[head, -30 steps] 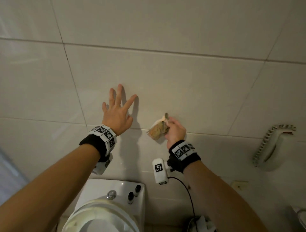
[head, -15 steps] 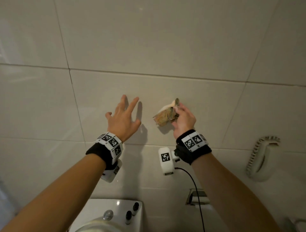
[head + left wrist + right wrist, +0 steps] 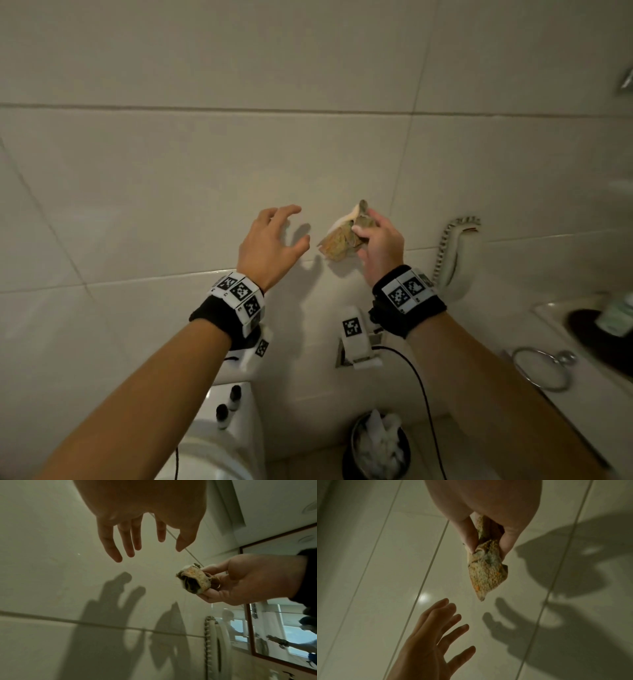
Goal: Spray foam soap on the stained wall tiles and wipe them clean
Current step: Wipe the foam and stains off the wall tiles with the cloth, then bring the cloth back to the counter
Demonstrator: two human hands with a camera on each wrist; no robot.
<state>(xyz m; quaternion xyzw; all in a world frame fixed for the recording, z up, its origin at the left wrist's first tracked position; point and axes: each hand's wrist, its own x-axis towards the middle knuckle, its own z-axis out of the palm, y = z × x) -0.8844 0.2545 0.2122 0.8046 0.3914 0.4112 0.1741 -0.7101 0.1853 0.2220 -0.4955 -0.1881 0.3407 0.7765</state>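
A crumpled, brown-stained wipe [image 3: 340, 238] [image 3: 193, 580] [image 3: 486, 572] hangs in front of the pale wall tiles [image 3: 171, 178], pinched between the thumb and fingers of my right hand [image 3: 373, 236] [image 3: 488, 536]. My left hand [image 3: 274, 240] [image 3: 137, 545] [image 3: 436, 635] hovers just left of the wipe with fingers spread and relaxed, holding nothing and off the wall. Both hands cast shadows on the tiles. No foam soap bottle shows in any view.
A toilet tank [image 3: 246, 407] with small dark-capped bottles [image 3: 228, 406] sits below left. A bin of crumpled paper [image 3: 376, 445] stands on the floor. A wall phone [image 3: 452, 253], a towel ring [image 3: 544, 368] and a sink counter [image 3: 555, 315] lie to the right.
My left hand has come off the wall and moved right toward the wipe, fingers now loosely bent. My view has swung right; the right hand still holds the wipe.
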